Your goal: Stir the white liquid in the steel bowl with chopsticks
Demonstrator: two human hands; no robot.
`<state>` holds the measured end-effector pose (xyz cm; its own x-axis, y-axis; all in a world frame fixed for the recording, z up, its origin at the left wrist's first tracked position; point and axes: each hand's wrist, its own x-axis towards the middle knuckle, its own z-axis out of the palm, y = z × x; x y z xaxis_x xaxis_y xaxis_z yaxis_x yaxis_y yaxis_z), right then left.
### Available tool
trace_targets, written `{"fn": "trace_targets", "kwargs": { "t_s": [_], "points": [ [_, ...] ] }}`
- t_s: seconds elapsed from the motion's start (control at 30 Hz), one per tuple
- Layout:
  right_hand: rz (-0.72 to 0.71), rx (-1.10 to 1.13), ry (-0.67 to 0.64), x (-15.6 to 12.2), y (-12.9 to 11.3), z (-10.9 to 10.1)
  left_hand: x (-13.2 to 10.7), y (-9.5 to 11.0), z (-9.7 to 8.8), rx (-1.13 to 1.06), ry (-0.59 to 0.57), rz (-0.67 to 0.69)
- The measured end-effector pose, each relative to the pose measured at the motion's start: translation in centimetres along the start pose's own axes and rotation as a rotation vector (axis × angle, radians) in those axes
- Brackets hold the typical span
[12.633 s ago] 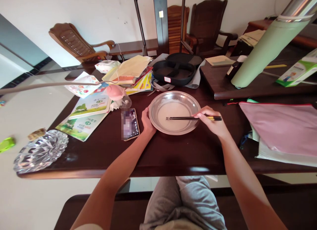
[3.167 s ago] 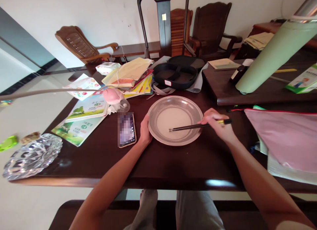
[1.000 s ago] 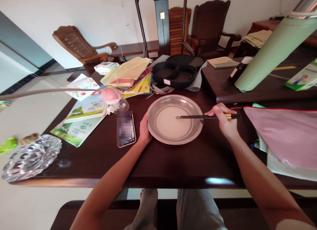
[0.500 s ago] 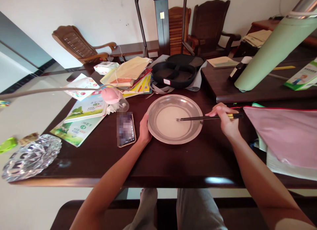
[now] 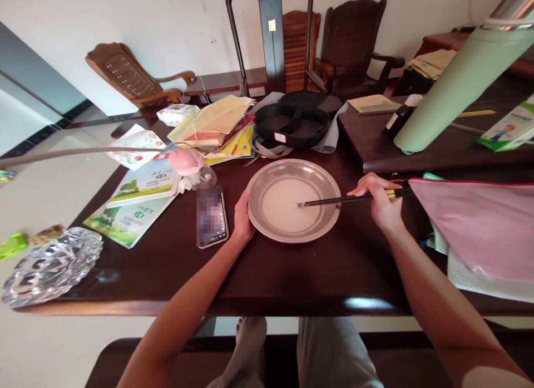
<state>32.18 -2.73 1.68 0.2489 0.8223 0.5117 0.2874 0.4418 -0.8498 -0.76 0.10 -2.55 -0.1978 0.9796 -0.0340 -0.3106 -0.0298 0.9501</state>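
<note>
A round steel plate (image 5: 325,183) holding a thin pale liquid lies on the dark wooden table (image 5: 292,265) in front of me. My left hand (image 5: 242,218) rests against the plate's left rim, fingers curled on its edge. My right hand (image 5: 380,201) is closed on a pair of dark chopsticks (image 5: 334,200) at the plate's right side. The chopstick tips dip into the liquid near the plate's centre.
A phone (image 5: 212,216) lies just left of the plate, with a pink-lidded bottle (image 5: 189,164) and booklets (image 5: 144,190) beyond it. A black case (image 5: 292,123) sits behind the plate. A glass ashtray (image 5: 50,265) is at the far left, a pink pouch (image 5: 479,221) at the right.
The chopstick tips have shifted slightly within the liquid and my right hand has drifted a little. My left hand stays on the plate's rim.
</note>
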Motion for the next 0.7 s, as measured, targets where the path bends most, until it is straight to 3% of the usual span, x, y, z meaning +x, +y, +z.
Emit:
{"fn": "trace_targets", "kwargs": {
  "t_s": [0.2, 0.33, 0.43, 0.5, 0.63, 0.7],
  "points": [
    [-0.089, -0.110, -0.281, -0.4, -0.3, 1.1, -0.1, 0.2, 0.1, 0.004, -0.003, 0.010],
    [-0.051, -0.155, -0.121, 0.1, -0.3, 0.4, -0.1, 0.2, 0.1, -0.018, -0.006, 0.004],
    [0.001, -0.029, 0.020, 0.2, -0.2, 0.0, -0.1, 0.2, 0.1, -0.026, -0.008, -0.003],
    [0.017, 0.029, -0.022, 0.0, -0.3, 0.2, -0.1, 0.2, 0.2, -0.020, -0.011, -0.007],
    [-0.043, -0.070, -0.275, -0.4, -0.5, 1.1, -0.1, 0.2, 0.2, -0.005, -0.010, 0.008],
    [-0.080, -0.127, -0.278, -0.3, -0.4, 1.0, -0.1, 0.2, 0.2, 0.002, -0.010, 0.010]
  ]
}}
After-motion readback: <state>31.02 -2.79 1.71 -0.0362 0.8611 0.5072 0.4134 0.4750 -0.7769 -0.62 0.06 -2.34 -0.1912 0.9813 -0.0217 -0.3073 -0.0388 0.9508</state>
